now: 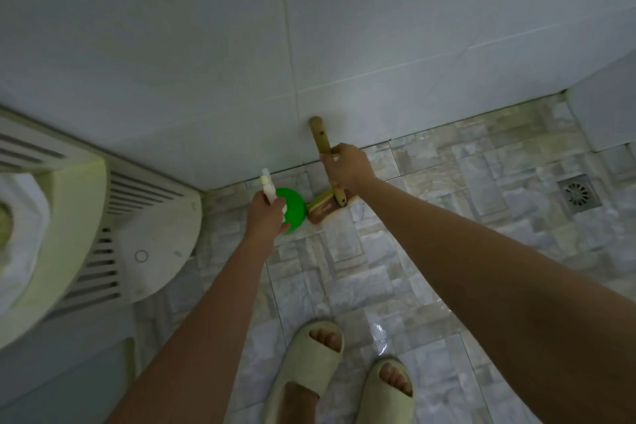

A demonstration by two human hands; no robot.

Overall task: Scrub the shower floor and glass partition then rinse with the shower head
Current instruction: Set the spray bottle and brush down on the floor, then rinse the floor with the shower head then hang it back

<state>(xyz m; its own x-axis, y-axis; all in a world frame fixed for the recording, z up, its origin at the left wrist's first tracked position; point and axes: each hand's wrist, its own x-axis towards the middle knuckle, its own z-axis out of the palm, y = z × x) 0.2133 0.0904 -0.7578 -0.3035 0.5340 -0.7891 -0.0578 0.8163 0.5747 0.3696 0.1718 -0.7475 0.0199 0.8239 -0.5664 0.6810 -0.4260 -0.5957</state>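
Right hand (346,167) wrapped round mid-handle of scrub brush (318,132); brush head on floor (447,200) at wall (344,45) base. Handle stiff, probably slick when wet: grip low for pressure. Left hand (263,217) grips spray bottle (292,208) at neck; likely light.

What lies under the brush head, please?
The brush head is above the tiled floor, close to the wall. The head covers the tile directly beneath, so contact cannot be confirmed. The right hand grips the handle.
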